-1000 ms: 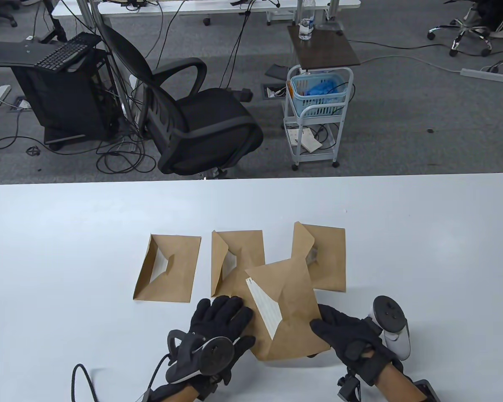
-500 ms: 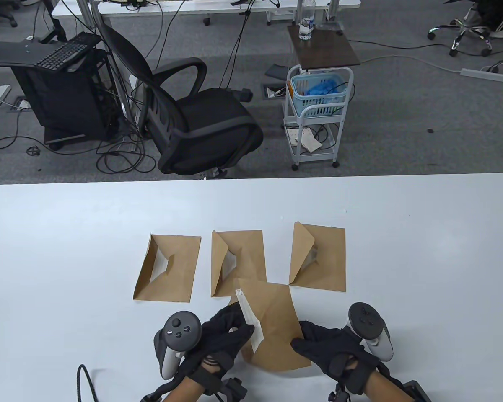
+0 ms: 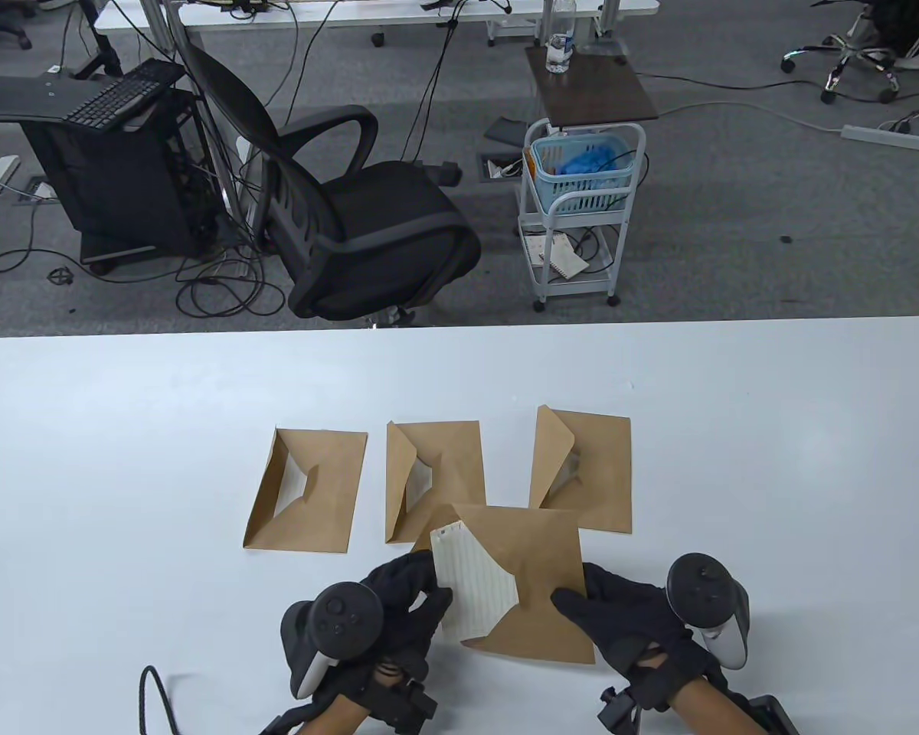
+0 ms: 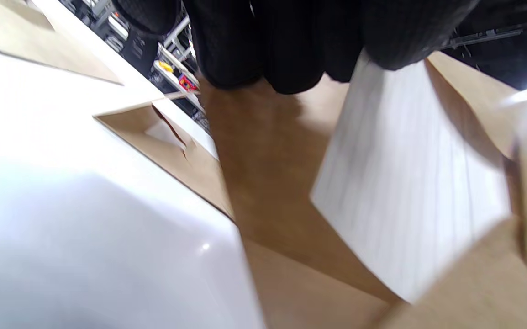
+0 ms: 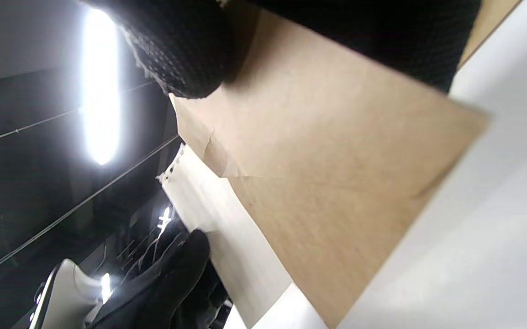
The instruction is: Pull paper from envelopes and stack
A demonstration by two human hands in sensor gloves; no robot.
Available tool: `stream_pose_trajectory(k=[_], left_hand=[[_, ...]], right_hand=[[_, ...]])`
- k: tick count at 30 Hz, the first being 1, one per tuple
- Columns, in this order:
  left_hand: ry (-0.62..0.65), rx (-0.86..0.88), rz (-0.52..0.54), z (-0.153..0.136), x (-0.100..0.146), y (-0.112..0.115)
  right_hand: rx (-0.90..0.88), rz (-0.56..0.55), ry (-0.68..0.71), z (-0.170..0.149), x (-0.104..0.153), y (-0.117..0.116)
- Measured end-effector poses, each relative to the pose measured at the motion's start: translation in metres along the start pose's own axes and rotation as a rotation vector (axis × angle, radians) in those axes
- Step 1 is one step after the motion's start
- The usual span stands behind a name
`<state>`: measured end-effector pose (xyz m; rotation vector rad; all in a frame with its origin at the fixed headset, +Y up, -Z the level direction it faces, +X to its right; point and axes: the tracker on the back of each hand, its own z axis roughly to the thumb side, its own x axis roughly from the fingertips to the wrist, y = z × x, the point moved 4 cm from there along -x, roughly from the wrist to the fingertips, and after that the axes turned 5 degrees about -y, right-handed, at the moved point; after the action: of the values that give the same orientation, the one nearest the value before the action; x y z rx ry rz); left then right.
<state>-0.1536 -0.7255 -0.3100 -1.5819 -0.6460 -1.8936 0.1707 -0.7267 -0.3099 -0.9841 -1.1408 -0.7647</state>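
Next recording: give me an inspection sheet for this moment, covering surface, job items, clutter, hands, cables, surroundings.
Surface: white table.
Job's things: held envelope with lined paper partly out of its left opening; three more envelopes behind it: left envelope, middle envelope, right envelope.
Clutter: nothing seen.
Grippers: left hand pinches the paper; right hand grips the held envelope.
Cables: black cable at the left wrist.
Surroundings: office chair, cart with basket.
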Motion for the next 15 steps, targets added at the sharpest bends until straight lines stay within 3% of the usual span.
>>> stream_pose_trajectory(k=[6, 11, 15], left_hand=[[-0.07, 0.033, 0.03, -0.019, -0.006, -0.019], [-0.116, -0.048, -0.001, -0.03, -0.011, -0.018], [-0.139, -0.096, -0.059, -0.032, -0.013, -0.012]], right_hand=[[0.007, -0.165, 0.003, 0.003, 0.007, 0.042], [0.046, -0.304, -0.02, -0.003, 0.012, 0.078], [0.019, -0.36, -0.051, -0.011, 0.015, 0.093]])
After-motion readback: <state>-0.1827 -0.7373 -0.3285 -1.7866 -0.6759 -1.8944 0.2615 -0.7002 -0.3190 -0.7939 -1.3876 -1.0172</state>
